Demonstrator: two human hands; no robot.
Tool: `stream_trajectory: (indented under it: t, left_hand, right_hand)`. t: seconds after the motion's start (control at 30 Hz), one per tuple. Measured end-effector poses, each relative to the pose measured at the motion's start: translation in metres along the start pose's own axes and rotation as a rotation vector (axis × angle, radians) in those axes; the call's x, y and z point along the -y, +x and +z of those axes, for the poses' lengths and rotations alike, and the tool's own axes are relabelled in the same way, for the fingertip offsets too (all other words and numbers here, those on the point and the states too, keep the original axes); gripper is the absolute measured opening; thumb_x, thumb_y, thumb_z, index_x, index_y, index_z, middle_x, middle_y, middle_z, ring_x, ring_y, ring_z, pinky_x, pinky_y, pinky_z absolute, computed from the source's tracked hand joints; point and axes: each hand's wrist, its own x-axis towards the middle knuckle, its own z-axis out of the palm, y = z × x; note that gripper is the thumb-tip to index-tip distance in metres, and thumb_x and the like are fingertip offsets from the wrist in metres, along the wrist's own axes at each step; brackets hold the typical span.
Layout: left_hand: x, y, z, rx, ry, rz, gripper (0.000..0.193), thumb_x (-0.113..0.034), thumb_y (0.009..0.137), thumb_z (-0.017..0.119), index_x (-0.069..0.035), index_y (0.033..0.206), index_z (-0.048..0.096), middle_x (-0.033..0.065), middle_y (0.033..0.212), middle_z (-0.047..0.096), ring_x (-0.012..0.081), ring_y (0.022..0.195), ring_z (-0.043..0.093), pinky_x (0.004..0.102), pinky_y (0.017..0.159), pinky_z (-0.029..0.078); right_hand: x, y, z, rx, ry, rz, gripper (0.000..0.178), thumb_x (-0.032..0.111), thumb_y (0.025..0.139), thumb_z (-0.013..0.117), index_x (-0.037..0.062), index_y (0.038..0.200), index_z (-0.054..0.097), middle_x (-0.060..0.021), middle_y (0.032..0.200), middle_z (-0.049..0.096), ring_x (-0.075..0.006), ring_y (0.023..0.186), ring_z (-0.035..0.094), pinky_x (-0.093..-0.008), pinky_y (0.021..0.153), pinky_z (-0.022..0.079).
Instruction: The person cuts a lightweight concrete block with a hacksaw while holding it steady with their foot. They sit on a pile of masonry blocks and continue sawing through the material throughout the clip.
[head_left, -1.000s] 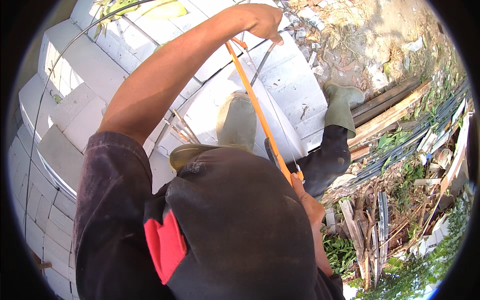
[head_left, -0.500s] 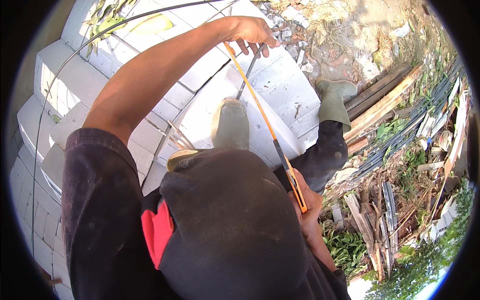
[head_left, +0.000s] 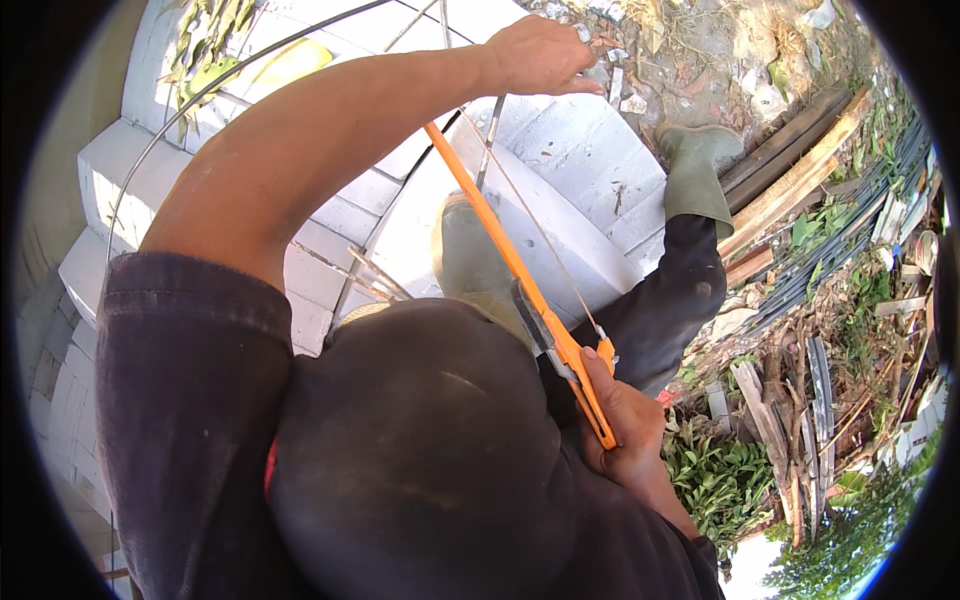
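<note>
Wood planks (head_left: pixel 790 195) on R, grn. leafy plant (head_left: pixel 715 480) below, yel. leaf (head_left: pixel 295 62) top L

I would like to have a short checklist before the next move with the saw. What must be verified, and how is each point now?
1. Right hand closed on the handle of the saw: ok.
2. Blade without visible slack: ok along the part that shows; its far end is hard to see.
3. Left hand firm on the rod: cannot tell, the grip is hidden.
4. Left boot pinning the rod: cannot tell, though the rod runs to its toe.
5. Blade touching the rod: cannot tell; they only appear to cross.
6. Sticks away from the left boot: not ok, they lie beside it.
</note>
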Motion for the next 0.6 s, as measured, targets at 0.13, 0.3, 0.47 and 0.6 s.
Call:
stream_trajectory:
  t: [0.13,0.3,0.47,0.6]
  left_hand:
    - [-0.004,-0.001,-0.002,0.004,0.113,0.143,0.049,-0.054,0.103,0.055,-0.01,0.101,0.076,0.0108,0.081,0.075,0.0287,0.08,0.075,0.0408,0.073,0.06]
    - [-0.001,0.008,0.009,-0.065,0.047,0.229,0.052,-0.055,0.099,0.058,-0.008,0.084,0.075,0.013,0.076,0.073,0.0365,0.078,0.073,0.0468,0.072,0.059]
    - [0.007,0.004,0.009,-0.011,0.028,0.244,0.047,-0.049,0.097,0.063,-0.005,0.084,0.074,0.0164,0.079,0.073,0.0358,0.079,0.073,0.0461,0.073,0.057]
    - [0.0,0.012,0.008,0.039,0.04,0.235,0.05,-0.051,0.098,0.059,-0.007,0.078,0.072,0.0161,0.076,0.071,0.0373,0.078,0.071,0.0487,0.071,0.055]
  right_hand:
    - [0.01,0.003,0.001,0.006,0.001,-0.017,0.079,-0.002,0.067,0.074,0.0013,0.144,0.06,-0.0041,0.064,0.053,-0.0216,0.052,0.054,-0.037,0.05,0.044]
    - [-0.007,-0.007,0.01,-0.078,0.158,0.069,0.072,-0.003,0.07,0.074,-0.0003,0.141,0.062,-0.0046,0.063,0.053,-0.0207,0.051,0.054,-0.0359,0.05,0.044]
    - [0.025,0.001,-0.032,0.108,-0.058,0.023,0.079,-0.004,0.062,0.071,0.0004,0.141,0.063,-0.0036,0.062,0.052,-0.0207,0.051,0.055,-0.036,0.05,0.045]
    - [0.025,0.002,-0.026,0.043,-0.012,0.039,0.081,-0.004,0.061,0.07,0.0001,0.142,0.062,-0.0032,0.061,0.051,-0.0204,0.051,0.054,-0.0356,0.049,0.044]
